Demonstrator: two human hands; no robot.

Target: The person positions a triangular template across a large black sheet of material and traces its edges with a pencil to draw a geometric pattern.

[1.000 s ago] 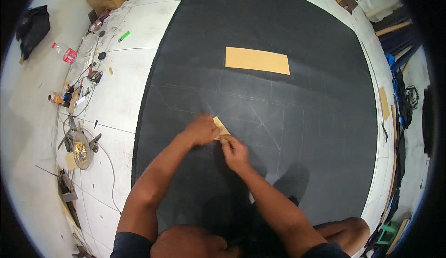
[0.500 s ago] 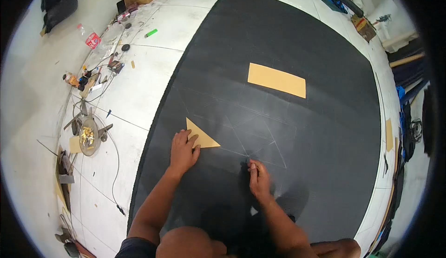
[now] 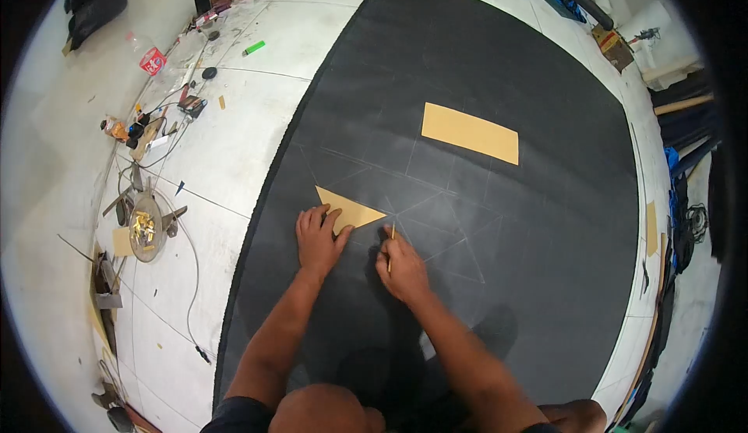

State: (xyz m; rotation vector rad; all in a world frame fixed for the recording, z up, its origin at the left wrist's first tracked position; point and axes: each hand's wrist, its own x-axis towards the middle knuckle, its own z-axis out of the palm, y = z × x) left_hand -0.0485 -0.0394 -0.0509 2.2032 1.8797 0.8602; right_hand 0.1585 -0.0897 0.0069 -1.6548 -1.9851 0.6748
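From where I stand, both forearms reach up from the near edge of view over the dark sheet [image 3: 545,277] spread on the floor. The right hand [image 3: 403,265] is curled, fingers pinched around a thin stick [image 3: 392,247] held nearly upright, close to the tan triangle [image 3: 349,212]'s pointed right end. The left hand [image 3: 318,238] lies palm down, fingers a little spread, pressing that triangle onto the sheet among faint pale lines. Farther off, a tan rectangle [image 3: 470,134] rests on the same sheet, well apart from both hands.
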